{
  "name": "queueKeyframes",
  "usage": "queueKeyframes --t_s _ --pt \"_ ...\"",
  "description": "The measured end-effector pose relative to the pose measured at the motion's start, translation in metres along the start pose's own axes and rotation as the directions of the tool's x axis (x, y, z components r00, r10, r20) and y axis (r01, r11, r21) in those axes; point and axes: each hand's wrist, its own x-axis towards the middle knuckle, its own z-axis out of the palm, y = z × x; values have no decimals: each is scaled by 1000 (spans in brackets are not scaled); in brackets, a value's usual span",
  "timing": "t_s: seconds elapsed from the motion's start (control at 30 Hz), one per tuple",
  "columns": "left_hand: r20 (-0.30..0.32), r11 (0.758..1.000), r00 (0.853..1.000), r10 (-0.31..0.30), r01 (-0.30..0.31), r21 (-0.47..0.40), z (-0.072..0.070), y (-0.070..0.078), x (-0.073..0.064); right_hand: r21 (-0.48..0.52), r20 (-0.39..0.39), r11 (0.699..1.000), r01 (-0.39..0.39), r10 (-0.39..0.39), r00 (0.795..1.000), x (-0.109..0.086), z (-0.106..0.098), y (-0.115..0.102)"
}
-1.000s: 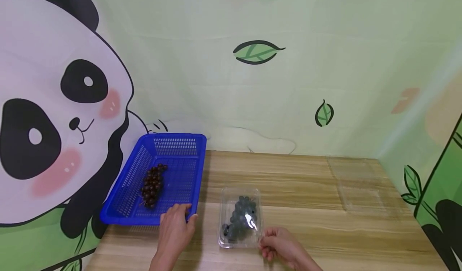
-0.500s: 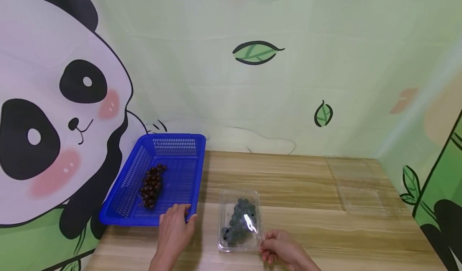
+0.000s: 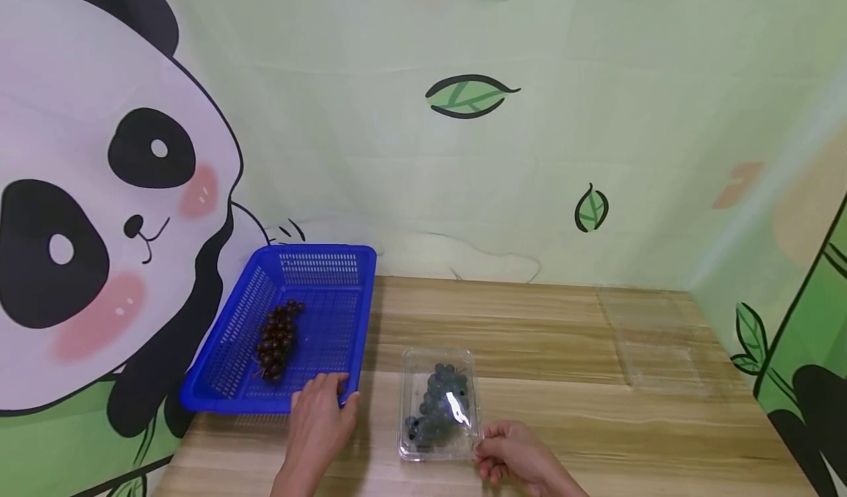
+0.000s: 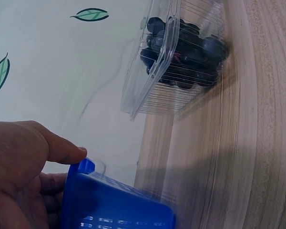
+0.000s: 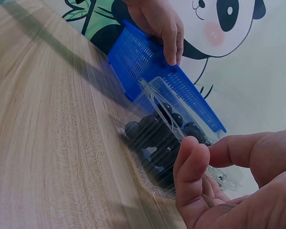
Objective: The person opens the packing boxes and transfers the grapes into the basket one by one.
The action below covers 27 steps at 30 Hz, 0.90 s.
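At the near right corner of the blue plastic basket (image 3: 367, 313), my left hand (image 3: 316, 427) grips the rim, its thumb on the edge in the left wrist view (image 4: 62, 148). Inside the basket lies a bunch of reddish-brown grapes (image 3: 278, 342). To its right, a clear plastic clamshell box (image 3: 417, 372) with its lid down stands on the table, holding dark blue-black grapes (image 3: 437, 405). My right hand (image 3: 516, 454) pinches the box's near right edge between thumb and index finger, as the right wrist view shows, where the dark grapes (image 5: 152, 129) press near the box wall.
The wooden table (image 3: 556, 423) runs back to a green cloth backdrop (image 3: 370, 129) printed with a panda and leaves. Toward the table's far right lies a flat, transparent plastic piece (image 3: 662, 342). The basket's left side sits close to the backdrop.
The clear box has shifted slightly toward me at its near end, with my right hand still at its edge. My left hand and the basket have stayed put.
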Motion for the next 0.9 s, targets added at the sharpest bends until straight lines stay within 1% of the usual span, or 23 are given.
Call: queueKeyframes --t_s 0.3,0.47,0.77,0.9 --pt "-8 1000 1000 -5 5 6 0 2 0 17 2 1000 10 -10 1000 -1 0 1" --pt "-12 1000 1000 -7 7 -8 0 3 0 18 -5 1000 20 -20 1000 -1 0 3" --pt "-60 998 998 -18 14 -68 4 3 -2 19 -17 1000 26 -25 1000 0 0 6" --pt "-95 996 995 -16 8 -90 7 2 -3 16 -19 1000 27 -27 999 0 0 7"
